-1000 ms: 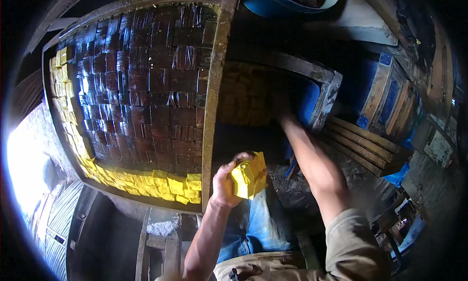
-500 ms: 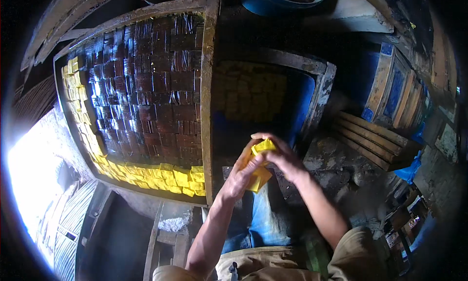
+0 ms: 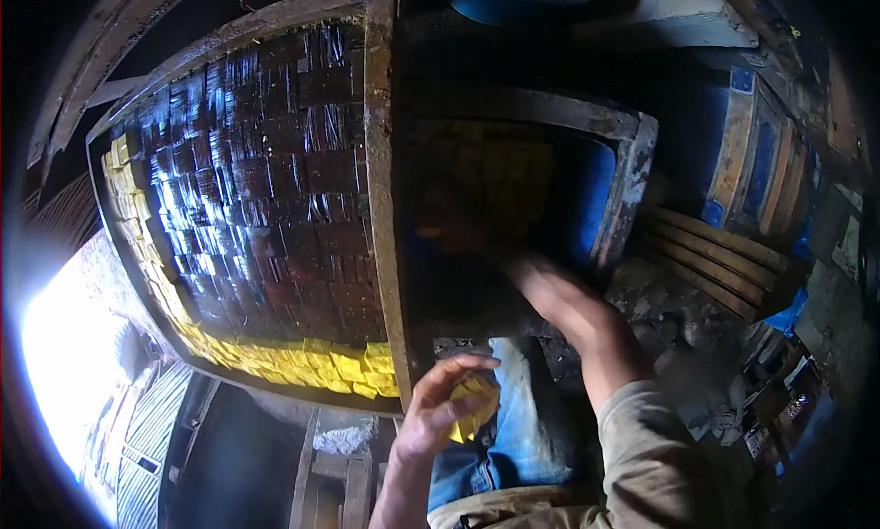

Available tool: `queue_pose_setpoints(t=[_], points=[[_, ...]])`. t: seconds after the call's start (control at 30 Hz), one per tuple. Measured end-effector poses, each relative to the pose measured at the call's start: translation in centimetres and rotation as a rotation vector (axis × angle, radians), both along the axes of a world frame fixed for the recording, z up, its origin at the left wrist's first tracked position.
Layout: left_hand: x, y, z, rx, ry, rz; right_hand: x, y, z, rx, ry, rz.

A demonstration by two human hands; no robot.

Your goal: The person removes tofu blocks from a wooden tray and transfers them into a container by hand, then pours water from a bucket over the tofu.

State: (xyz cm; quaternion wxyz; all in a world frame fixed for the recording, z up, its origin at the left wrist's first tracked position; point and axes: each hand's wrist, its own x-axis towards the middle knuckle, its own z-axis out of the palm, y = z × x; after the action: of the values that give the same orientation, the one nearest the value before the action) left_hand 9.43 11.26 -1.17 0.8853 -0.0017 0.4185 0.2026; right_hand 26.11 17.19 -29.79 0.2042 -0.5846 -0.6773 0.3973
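Observation:
My left hand [image 3: 440,408] is curled around a yellow block [image 3: 474,406], low over my blue-jeaned leg. The block's folds or corners show between thumb and fingers. My right arm stretches into the dark, low frame [image 3: 579,110]. There my right hand [image 3: 458,228] is mostly lost in shadow, and its grip does not show. A small yellowish patch lies by its fingertips. Near it, rows of yellow blocks [image 3: 513,176] sit dimly in that frame. To the left, a wooden-framed woven tray [image 3: 380,181] carries more yellow blocks [image 3: 344,366] along its left and front edges.
Stacked wooden slats [image 3: 706,263] and a blue-and-wood frame [image 3: 747,153] stand at the right. A blue tub [image 3: 513,5] is at the top. Below the tray stands a wooden stool or support [image 3: 344,460]. Bright light enters at the lower left.
My hands have separated. The right has reached forward and left into the dark frame; the left has dropped slightly, still around a yellow block. The view has shifted a little.

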Motion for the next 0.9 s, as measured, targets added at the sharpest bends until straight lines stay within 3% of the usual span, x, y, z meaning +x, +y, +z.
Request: queue_pose_setpoints(t=[0.1, 0.23, 0.37, 0.43, 0.57, 0.63, 0.7, 0.77, 0.83, 0.9], points=[[-0.1, -0.2, -0.1, -0.027, 0.013, -0.026, -0.7, 1.3, -2.3, -0.1, -0.163, -0.011], [0.4, -1.2, -0.9, -0.001, 0.017, 0.058, -0.7, 0.9, -1.0, -0.117, -0.128, -0.15], [1.4, -1.2, -1.8, 0.033, 0.063, 0.146, 1.1, -1.6, 8.4, -0.083, 0.188, -0.412], [2.2, -0.4, -2.7, 0.171, 0.141, 0.142, 2.8, -3.5, 15.3, -0.097, 0.36, -0.504], [5.0, 2.3, -2.7, 0.281, 0.297, 0.128, 4.2, -7.1, 24.9, -0.364, 0.457, -0.338], [7.4, 3.0, -2.8, 0.325, 0.331, 0.254, 2.1, -7.6, 25.6, -0.596, 1.084, -0.584], [9.8, 3.6, -3.1, 0.385, 0.357, 0.322, 2.3, -6.3, 24.5, -0.62, 1.06, -0.6], [10.4, 1.8, -8.7, 0.329, 0.462, 0.361, 3.3, -5.1, 20.3, -0.821, 1.223, -0.812], [9.9, 3.8, -6.8, 0.459, 0.54, 0.299, 4.6, -2.0, 17.5, -0.818, 0.916, -0.714], [9.2, 4.6, -4.4, 0.631, 0.691, 0.18, 4.5, 0.1, 11.6, -0.444, 0.41, -0.445]])
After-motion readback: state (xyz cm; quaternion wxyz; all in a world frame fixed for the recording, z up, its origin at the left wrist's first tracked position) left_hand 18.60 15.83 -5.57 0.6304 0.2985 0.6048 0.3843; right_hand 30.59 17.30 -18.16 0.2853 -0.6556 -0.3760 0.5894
